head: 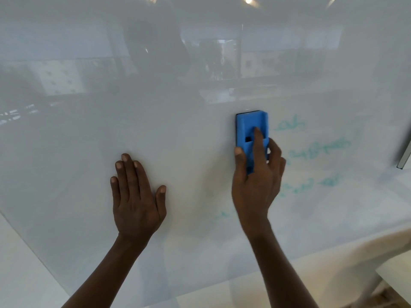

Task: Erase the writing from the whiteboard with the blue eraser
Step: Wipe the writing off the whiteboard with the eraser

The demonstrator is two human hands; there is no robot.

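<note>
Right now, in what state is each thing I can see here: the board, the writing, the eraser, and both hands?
whiteboard: glossy, left part wiped clean.
teal writing: partly smeared, not yet erased, right of the eraser.
blue eraser: upright, flat against the board.
right hand: grips the eraser, index finger on its back.
left hand: flat on the board, fingers straight.

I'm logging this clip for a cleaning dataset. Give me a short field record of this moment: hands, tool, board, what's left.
left hand: flat on the whiteboard, fingers straight
right hand: grips the blue eraser, index finger along its back
eraser: upright, held against the board
writing: faint teal lines to the right of the eraser, smeared, not yet wiped
board left of eraser: no writing visible, only reflections
</note>
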